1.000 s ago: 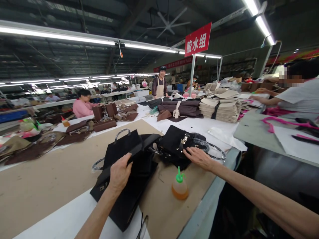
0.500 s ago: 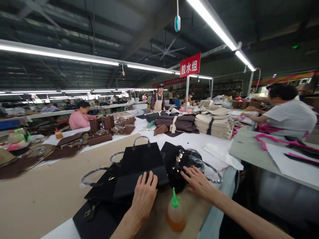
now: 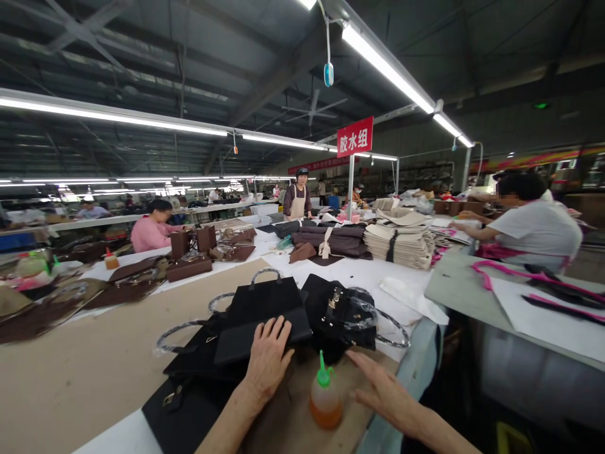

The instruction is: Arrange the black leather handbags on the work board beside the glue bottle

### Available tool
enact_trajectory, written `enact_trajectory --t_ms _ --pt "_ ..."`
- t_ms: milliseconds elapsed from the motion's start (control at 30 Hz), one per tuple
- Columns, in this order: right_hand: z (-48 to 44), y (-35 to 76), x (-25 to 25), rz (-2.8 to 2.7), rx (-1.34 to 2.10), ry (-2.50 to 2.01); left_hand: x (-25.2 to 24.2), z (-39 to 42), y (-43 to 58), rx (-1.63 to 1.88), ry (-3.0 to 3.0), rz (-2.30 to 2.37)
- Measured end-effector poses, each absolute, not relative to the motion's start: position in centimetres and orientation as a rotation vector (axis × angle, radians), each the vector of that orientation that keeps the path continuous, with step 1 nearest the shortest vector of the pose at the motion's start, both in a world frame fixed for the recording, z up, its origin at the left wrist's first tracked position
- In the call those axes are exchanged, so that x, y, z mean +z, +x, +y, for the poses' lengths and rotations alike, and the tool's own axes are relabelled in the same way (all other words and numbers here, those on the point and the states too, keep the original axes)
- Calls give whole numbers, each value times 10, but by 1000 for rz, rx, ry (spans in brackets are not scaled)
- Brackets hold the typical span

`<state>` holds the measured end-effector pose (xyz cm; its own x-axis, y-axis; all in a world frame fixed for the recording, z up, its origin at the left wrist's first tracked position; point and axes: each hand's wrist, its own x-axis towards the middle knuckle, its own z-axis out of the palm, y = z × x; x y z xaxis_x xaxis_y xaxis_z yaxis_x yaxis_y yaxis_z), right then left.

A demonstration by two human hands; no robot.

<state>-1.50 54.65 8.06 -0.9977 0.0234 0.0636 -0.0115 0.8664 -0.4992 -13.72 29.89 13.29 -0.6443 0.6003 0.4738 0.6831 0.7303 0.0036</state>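
Several black handbags with plastic-wrapped handles lie overlapping on the table in front of me. My left hand (image 3: 269, 359) rests with fingers extended on the lower edge of the top black handbag (image 3: 265, 302). To its right sits another black handbag (image 3: 340, 312) with gold-coloured hardware. My right hand (image 3: 390, 394) hovers near the table's right edge, fingers stretched out, holding nothing. Between my hands stands a squeeze bottle (image 3: 326, 400) with a green nozzle and amber liquid inside. Beneath my left forearm spreads a black bag piece (image 3: 184, 410) with a metal clasp.
Beige stacked pieces (image 3: 399, 239) and a tied dark bundle (image 3: 331, 243) lie farther back. Brown bags (image 3: 137, 277) cover the left side. Co-workers sit left and right, and another person stands behind the table. A grey-green side table (image 3: 454, 284) adjoins at right.
My right hand has come off the right-hand black handbag and drawn back toward me, beside the bottle. My left hand stays on the top handbag. The view has shifted slightly.
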Motion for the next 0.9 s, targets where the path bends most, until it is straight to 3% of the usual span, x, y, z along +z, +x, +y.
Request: enact_trajectory --t_ms 100,300,600,900 --pt "525 -20 72 -2882 1190 -67 135 294 -139 -269 -927 -2499" --pt "496 -40 45 -2720 1508 29 142 283 -139 -299 -924 -2526" --pt "474 -30 44 -2707 1458 -37 137 276 -144 -365 -970 -2507" --pt "464 -19 8 -2767 1221 -126 142 268 -138 -309 -958 -2532"
